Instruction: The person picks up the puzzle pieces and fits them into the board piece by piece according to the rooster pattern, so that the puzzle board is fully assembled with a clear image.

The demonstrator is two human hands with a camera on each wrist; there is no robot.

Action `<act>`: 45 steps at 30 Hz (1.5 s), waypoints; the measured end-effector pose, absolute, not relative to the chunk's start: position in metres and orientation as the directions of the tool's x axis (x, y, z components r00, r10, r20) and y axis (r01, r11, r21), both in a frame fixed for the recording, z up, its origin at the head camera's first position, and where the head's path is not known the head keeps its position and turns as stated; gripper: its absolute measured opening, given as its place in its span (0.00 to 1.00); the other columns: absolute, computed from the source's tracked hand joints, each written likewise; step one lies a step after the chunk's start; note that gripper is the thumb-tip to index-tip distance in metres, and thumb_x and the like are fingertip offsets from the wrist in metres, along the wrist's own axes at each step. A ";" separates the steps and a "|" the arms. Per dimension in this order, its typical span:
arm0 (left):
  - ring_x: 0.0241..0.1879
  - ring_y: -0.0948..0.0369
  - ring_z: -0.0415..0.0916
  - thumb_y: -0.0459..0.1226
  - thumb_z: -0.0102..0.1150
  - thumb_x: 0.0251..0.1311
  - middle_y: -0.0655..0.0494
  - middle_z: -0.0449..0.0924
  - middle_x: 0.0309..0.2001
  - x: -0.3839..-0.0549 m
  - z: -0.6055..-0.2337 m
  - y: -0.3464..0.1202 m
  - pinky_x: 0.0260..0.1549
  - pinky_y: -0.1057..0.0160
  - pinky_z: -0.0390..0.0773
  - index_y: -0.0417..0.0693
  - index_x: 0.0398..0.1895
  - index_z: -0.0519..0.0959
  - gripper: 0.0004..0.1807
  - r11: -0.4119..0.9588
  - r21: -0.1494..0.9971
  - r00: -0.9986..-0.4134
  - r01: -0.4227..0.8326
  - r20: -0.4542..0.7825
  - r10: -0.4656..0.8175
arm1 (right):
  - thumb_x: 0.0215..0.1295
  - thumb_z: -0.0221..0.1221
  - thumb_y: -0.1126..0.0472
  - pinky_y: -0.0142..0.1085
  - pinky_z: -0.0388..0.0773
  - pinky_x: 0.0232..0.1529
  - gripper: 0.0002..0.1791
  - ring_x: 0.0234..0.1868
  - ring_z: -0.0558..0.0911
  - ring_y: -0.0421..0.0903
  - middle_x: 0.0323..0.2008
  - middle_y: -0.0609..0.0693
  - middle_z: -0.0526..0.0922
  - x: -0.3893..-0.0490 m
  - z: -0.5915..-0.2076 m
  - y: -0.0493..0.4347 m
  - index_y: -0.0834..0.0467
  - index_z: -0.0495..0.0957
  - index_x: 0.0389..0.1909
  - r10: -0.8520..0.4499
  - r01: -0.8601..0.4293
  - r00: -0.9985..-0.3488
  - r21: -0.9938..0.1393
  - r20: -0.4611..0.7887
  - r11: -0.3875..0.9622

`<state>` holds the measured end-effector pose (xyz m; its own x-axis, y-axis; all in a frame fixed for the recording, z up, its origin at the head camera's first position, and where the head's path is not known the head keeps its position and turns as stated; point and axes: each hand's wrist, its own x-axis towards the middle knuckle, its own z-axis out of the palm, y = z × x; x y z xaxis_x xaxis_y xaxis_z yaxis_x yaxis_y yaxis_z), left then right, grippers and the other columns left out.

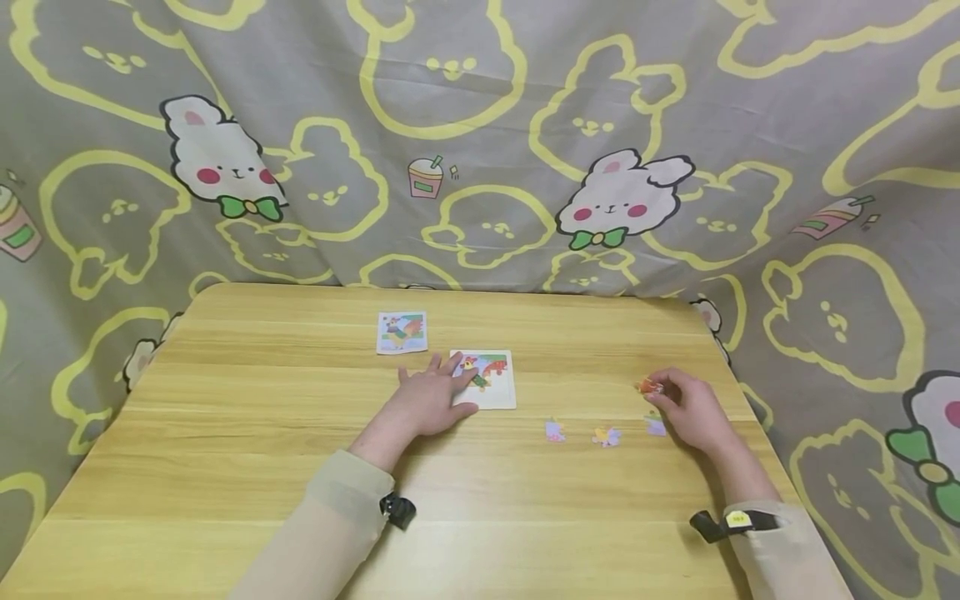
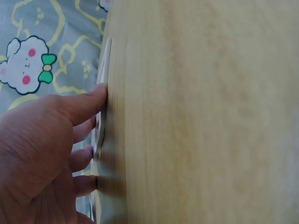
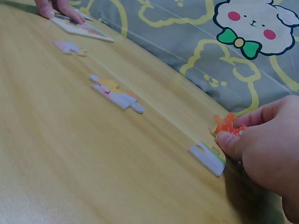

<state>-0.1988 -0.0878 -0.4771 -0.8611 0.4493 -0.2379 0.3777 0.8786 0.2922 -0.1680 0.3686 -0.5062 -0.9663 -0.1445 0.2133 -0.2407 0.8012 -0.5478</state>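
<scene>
My left hand (image 1: 431, 402) rests with spread fingers on the left side of a white puzzle board (image 1: 504, 398), partly filled with a picture of a colourful bird. In the left wrist view the thumb (image 2: 96, 99) touches the board's near edge. At the right, my right hand (image 1: 693, 408) pinches an orange-red puzzle piece (image 3: 226, 125) between thumb and fingertips. Just below it lies a purple and green piece (image 3: 209, 158). Further left on the table are a yellow and lilac piece (image 3: 114, 95) and a lilac and pink piece (image 1: 554, 431).
A square picture card (image 1: 402, 333) showing a bird lies behind the left hand. The wooden table (image 1: 525, 517) meets a grey curtain (image 1: 480, 225) with yellow outlines and bunnies along its back. Dark bands with small devices (image 1: 397, 510) sit on both wrists.
</scene>
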 end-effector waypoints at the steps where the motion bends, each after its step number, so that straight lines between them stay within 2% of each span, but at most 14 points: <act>1: 0.82 0.40 0.45 0.63 0.54 0.74 0.53 0.48 0.85 -0.199 -0.477 -0.088 0.64 0.15 0.46 0.66 0.84 0.61 0.39 0.878 0.292 -0.861 0.379 -0.237 0.450 | 0.70 0.69 0.68 0.36 0.78 0.38 0.12 0.37 0.83 0.50 0.37 0.53 0.86 -0.168 -0.507 0.368 0.65 0.82 0.51 -0.144 -0.250 -0.963 -0.542 0.229 0.802; 4: 0.82 0.39 0.45 0.63 0.54 0.74 0.53 0.47 0.85 -0.198 -0.477 -0.088 0.64 0.15 0.46 0.66 0.84 0.61 0.39 0.877 0.290 -0.861 0.382 -0.234 0.452 | 0.71 0.68 0.66 0.34 0.80 0.37 0.10 0.35 0.84 0.47 0.36 0.53 0.88 -0.167 -0.509 0.367 0.65 0.84 0.50 -0.132 -0.262 -0.954 -0.539 0.268 0.801; 9: 0.81 0.39 0.45 0.63 0.54 0.74 0.53 0.48 0.85 -0.198 -0.478 -0.088 0.64 0.15 0.47 0.66 0.84 0.61 0.39 0.880 0.280 -0.863 0.383 -0.232 0.449 | 0.72 0.67 0.69 0.27 0.75 0.33 0.14 0.32 0.81 0.41 0.34 0.51 0.87 -0.169 -0.510 0.365 0.66 0.82 0.56 -0.115 -0.285 -0.944 -0.590 0.308 0.756; 12: 0.81 0.39 0.45 0.63 0.54 0.74 0.53 0.48 0.85 -0.198 -0.478 -0.088 0.64 0.15 0.47 0.66 0.84 0.61 0.39 0.880 0.279 -0.863 0.384 -0.229 0.450 | 0.71 0.67 0.71 0.25 0.74 0.32 0.16 0.31 0.79 0.40 0.33 0.52 0.87 -0.171 -0.510 0.363 0.66 0.80 0.57 -0.108 -0.301 -0.940 -0.635 0.323 0.712; 16: 0.81 0.39 0.45 0.64 0.53 0.74 0.53 0.48 0.85 -0.199 -0.480 -0.088 0.63 0.15 0.48 0.67 0.84 0.61 0.39 0.878 0.277 -0.863 0.389 -0.223 0.453 | 0.73 0.66 0.69 0.24 0.75 0.34 0.14 0.32 0.79 0.39 0.35 0.54 0.87 -0.171 -0.508 0.359 0.66 0.81 0.56 -0.085 -0.285 -0.945 -0.670 0.315 0.686; 21: 0.81 0.39 0.46 0.63 0.53 0.74 0.53 0.48 0.85 -0.199 -0.481 -0.088 0.63 0.15 0.48 0.67 0.84 0.61 0.39 0.877 0.278 -0.864 0.391 -0.218 0.454 | 0.77 0.62 0.64 0.25 0.76 0.37 0.17 0.36 0.80 0.41 0.39 0.55 0.86 -0.171 -0.503 0.355 0.66 0.81 0.63 -0.068 -0.233 -0.964 -0.692 0.258 0.683; 27: 0.81 0.39 0.45 0.62 0.54 0.75 0.52 0.48 0.85 -0.197 -0.478 -0.088 0.63 0.15 0.47 0.66 0.84 0.62 0.38 0.878 0.284 -0.864 0.385 -0.224 0.451 | 0.76 0.63 0.68 0.27 0.76 0.34 0.21 0.36 0.78 0.43 0.39 0.56 0.82 -0.169 -0.502 0.355 0.66 0.78 0.67 -0.078 -0.220 -0.971 -0.711 0.227 0.668; 33: 0.81 0.39 0.45 0.62 0.54 0.75 0.53 0.49 0.85 -0.197 -0.478 -0.088 0.63 0.15 0.48 0.66 0.84 0.62 0.38 0.880 0.281 -0.865 0.384 -0.225 0.449 | 0.74 0.64 0.69 0.26 0.77 0.34 0.24 0.36 0.78 0.43 0.40 0.57 0.82 -0.169 -0.500 0.352 0.67 0.76 0.69 -0.069 -0.202 -0.976 -0.737 0.207 0.645; 36: 0.82 0.39 0.45 0.63 0.54 0.75 0.53 0.48 0.85 -0.197 -0.479 -0.088 0.63 0.15 0.48 0.67 0.84 0.62 0.38 0.881 0.279 -0.865 0.383 -0.226 0.448 | 0.73 0.64 0.72 0.26 0.78 0.34 0.24 0.37 0.79 0.44 0.40 0.59 0.82 -0.168 -0.496 0.346 0.68 0.76 0.68 -0.074 -0.217 -0.973 -0.751 0.219 0.624; 42: 0.82 0.39 0.45 0.62 0.54 0.75 0.53 0.48 0.85 -0.197 -0.478 -0.089 0.63 0.15 0.47 0.67 0.84 0.61 0.38 0.878 0.289 -0.864 0.381 -0.227 0.450 | 0.68 0.62 0.80 0.26 0.77 0.30 0.22 0.33 0.79 0.51 0.37 0.64 0.79 -0.160 -0.476 0.323 0.75 0.76 0.62 -0.112 -0.284 -0.956 -0.763 0.271 0.580; 45: 0.82 0.39 0.44 0.62 0.54 0.75 0.53 0.48 0.85 -0.197 -0.478 -0.088 0.64 0.15 0.47 0.67 0.84 0.61 0.38 0.878 0.291 -0.863 0.381 -0.228 0.450 | 0.67 0.62 0.81 0.27 0.77 0.29 0.22 0.33 0.78 0.52 0.36 0.65 0.79 -0.159 -0.471 0.314 0.75 0.76 0.61 -0.123 -0.295 -0.954 -0.770 0.275 0.566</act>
